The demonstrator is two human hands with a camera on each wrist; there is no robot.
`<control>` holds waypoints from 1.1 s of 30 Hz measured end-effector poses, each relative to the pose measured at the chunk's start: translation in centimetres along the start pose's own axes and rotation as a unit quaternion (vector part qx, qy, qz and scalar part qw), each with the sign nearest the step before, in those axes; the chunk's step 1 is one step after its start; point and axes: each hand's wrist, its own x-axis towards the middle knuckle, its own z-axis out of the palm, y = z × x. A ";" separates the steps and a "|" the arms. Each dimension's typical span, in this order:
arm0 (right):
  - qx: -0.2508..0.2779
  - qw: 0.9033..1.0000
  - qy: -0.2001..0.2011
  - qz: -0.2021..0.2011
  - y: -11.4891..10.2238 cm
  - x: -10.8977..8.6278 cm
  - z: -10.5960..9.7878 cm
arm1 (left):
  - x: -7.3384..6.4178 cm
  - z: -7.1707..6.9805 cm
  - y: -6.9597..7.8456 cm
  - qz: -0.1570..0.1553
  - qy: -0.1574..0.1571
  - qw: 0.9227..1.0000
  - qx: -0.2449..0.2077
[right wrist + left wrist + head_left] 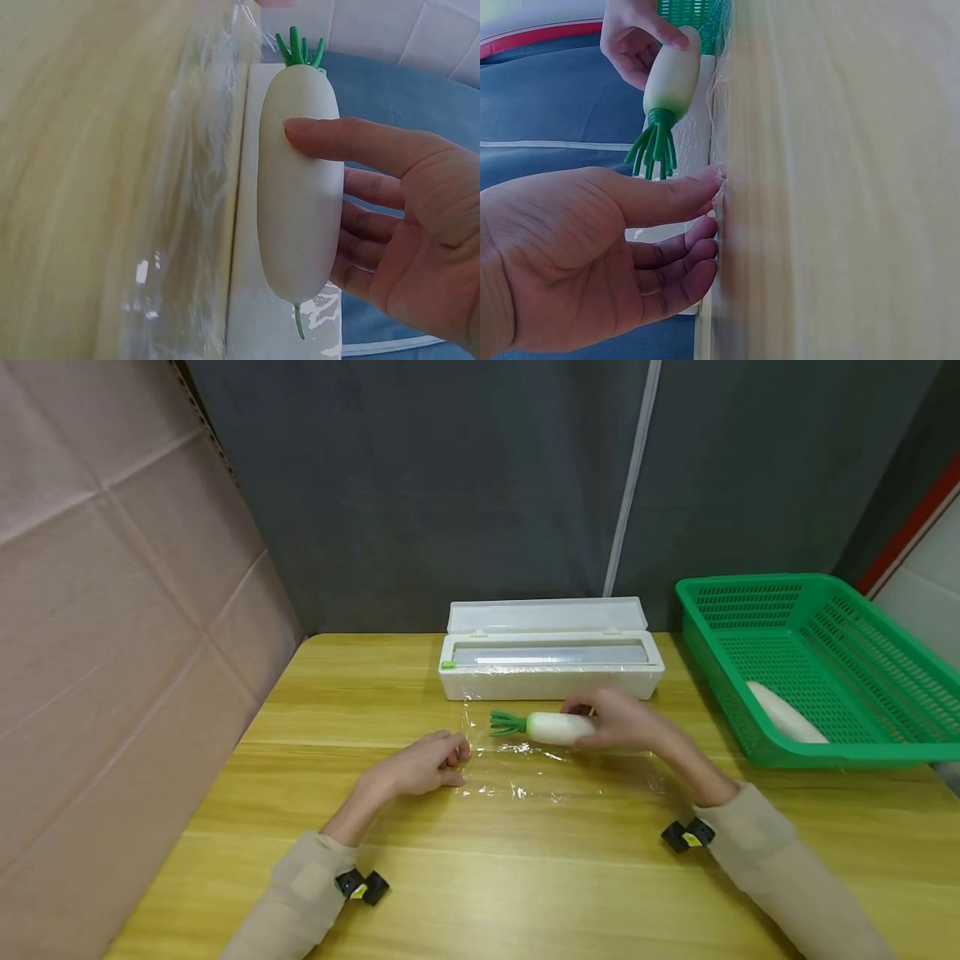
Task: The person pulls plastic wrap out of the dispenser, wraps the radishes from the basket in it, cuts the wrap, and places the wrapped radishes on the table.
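A white radish (555, 727) with green stalks lies sideways in the grip of my right hand (618, 718). In the right wrist view, the thumb presses one side of the radish (300, 187) and the fingers are behind it. Below it, a sheet of clear cling film (517, 792) stretches over the table from a white dispenser box (551, 683). My left hand (423, 764) is at the film's left edge. Seen from the left wrist, the thumb and forefinger of the left hand (592, 247) pinch crumpled film, while its other fingers are bent.
To the right stands a green plastic basket (862, 752) with another white radish (786, 714) inside. The dispenser's lid (547, 614) is raised, showing the film roll (551, 655). A dark curtain (420, 493) hangs behind the wooden table (480, 877).
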 end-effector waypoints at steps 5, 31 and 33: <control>0.010 1.000 -0.001 0.008 -0.1 0.3 0.7 | 0.0 0.0 0.0 0.003 0.003 1.000 0.004; 0.016 0.999 -0.021 0.034 -0.4 0.1 1.1 | -0.2 -0.2 0.5 0.003 0.002 1.000 0.004; 0.016 0.999 -0.017 0.032 -0.4 0.1 1.0 | -0.2 -0.3 0.6 0.002 0.002 1.000 0.004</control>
